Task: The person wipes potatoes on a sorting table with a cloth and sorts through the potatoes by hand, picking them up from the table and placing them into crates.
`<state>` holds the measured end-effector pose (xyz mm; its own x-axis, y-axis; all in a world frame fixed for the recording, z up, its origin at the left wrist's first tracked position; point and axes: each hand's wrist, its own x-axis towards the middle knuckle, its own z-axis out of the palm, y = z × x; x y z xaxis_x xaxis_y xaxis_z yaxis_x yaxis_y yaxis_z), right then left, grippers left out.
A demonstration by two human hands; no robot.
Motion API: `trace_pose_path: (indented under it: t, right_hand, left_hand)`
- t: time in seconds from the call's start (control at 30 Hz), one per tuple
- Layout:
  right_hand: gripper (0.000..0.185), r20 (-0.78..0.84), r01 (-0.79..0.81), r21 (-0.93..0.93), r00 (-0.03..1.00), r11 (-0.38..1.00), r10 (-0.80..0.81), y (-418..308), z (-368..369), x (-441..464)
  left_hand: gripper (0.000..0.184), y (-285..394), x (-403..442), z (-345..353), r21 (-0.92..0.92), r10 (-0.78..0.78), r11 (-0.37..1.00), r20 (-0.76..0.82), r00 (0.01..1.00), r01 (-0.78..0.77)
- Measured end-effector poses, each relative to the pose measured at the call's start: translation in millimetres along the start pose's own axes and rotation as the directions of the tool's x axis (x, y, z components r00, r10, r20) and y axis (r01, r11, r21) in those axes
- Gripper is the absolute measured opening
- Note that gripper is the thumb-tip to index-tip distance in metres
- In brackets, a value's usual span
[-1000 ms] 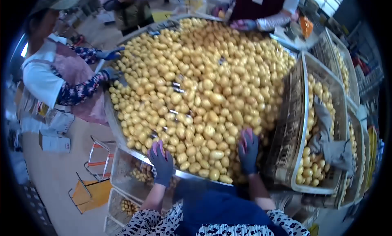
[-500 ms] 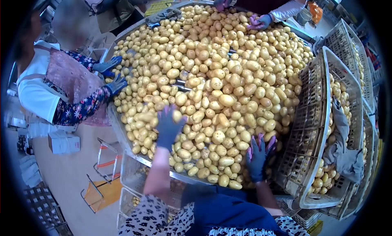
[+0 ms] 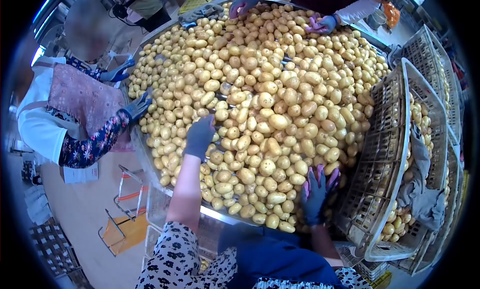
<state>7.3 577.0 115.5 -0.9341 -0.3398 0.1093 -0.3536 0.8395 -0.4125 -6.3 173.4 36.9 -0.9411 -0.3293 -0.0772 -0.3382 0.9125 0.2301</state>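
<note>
A broad heap of yellow potatoes covers a metal-edged table. Over the left-centre of the heap is my left hand in a grey glove, back upward, fingers curled down among the potatoes; whether it grips one is hidden. My right hand, in a grey glove with pink fingertips, rests at the near right edge of the heap, fingers spread and touching potatoes, holding none.
Crates of potatoes stand along the right, one with a grey cloth over its rim. A co-worker stands left, another at the far side. Folding stools are on the floor at lower left.
My left hand has moved forward over the heap and its fingers have curled in. My right hand has stayed nearly still since half a second ago. Both co-workers' hands have shifted.
</note>
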Motion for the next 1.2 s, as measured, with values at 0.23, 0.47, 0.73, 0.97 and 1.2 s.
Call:
trace_pose_path:
  t: [0.23, 0.47, 0.73, 0.97, 1.2]
  right_hand:
    - [0.039, -0.029, 0.033, -0.141, 0.999, 0.989, -0.038, 9, 11, -4]
    - [0.037, -0.116, 0.071, -0.069, 0.990, 0.995, -0.078, 9, 11, -6]
    - [0.036, -0.140, 0.126, -0.165, 0.979, 0.978, -0.150, 15, 16, -8]
    - [0.038, -0.156, 0.138, -0.213, 0.972, 0.967, -0.173, 28, 26, -8]
    - [0.038, -0.149, 0.151, -0.162, 0.973, 0.975, -0.176, 26, 18, -10]
  left_hand:
    - [0.041, 15, 23, 34, -0.033, -0.334, 0.942, -0.022, 0.942, 0.333]
    - [0.040, -9, -102, -58, -0.511, -0.356, 0.858, -0.515, 0.780, 0.054]
    - [0.034, -82, -293, -62, -0.032, -0.727, 0.639, -0.353, 0.589, 0.769]
    - [0.050, 48, -172, -13, -0.480, -0.266, 0.877, -0.418, 0.868, 0.038]
    - [0.064, 186, -128, 42, 0.033, 0.125, 0.992, -0.247, 0.961, -0.120]
